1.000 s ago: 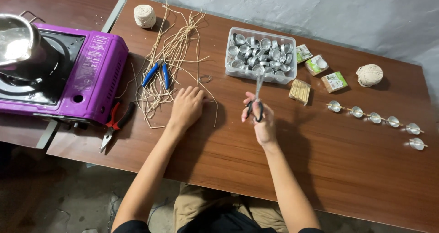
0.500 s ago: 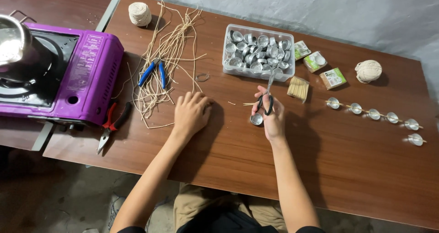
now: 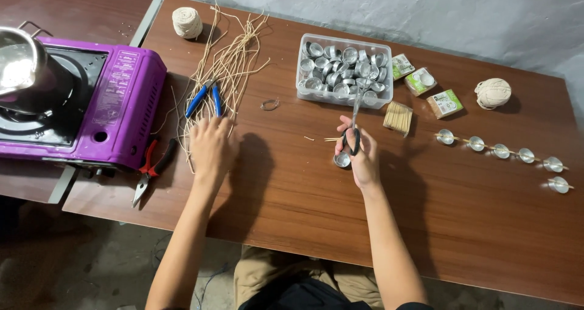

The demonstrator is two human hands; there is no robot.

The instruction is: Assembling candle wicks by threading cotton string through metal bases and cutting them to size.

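Centre frame, your right hand (image 3: 363,158) fingers grip black-handled scissors (image 3: 353,127), blades up toward the tub of tealight cups (image 3: 342,71), one cup (image 3: 342,160) beside it; left hand (image 3: 211,147) flat, pinning wick strands (image 3: 228,66) on the desk (image 3: 292,206).

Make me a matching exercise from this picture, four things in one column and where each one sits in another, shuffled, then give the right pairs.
Things:
1. scissors
2. blue pliers
3. red pliers
4. clear box of metal cups

Places:
A. on the pale strands, just beyond the left hand
B. at the table's near edge, beside the purple stove
C. in the right hand
D. on the table beyond the right hand, next to small green packets

Pairs: 1-C, 2-A, 3-B, 4-D
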